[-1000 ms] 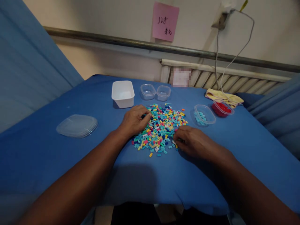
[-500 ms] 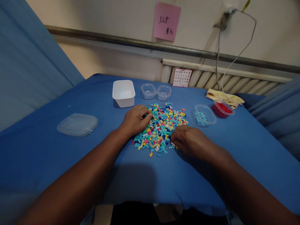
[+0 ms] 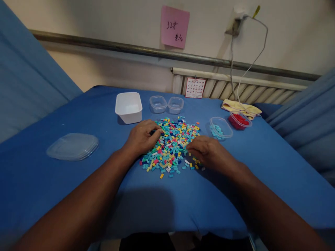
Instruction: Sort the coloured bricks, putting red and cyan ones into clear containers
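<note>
A heap of small toy building bricks [image 3: 171, 143] in turquoise, yellow, pink, navy, green and white lies loose on the blue cloth. My left hand [image 3: 142, 136] rests against the heap's left edge, its fingers curled in and the thumb close to the fingertips. Whatever it may hold there is hidden. Over the right side of the heap, my right hand [image 3: 206, 150] has thumb and fingers pinched together; anything between them is too small to make out. Just beyond it stands a clear plastic tub [image 3: 227, 134] with light-blue bricks. A second tub [image 3: 239, 122] holds red pieces.
At the back are a white plastic bin [image 3: 133, 116] and two small clear tubs [image 3: 158, 104], [image 3: 176, 105]. Stacked clear lids [image 3: 74, 146] lie at left. A yellow cloth [image 3: 242, 107] and a hanging cable [image 3: 232, 66] are back right, before the radiator [image 3: 222, 82].
The whole view has shifted slightly, so things sit further left. My right hand has lifted slightly off the heap's lower right, uncovering several bricks. My left hand stays at the left edge.
</note>
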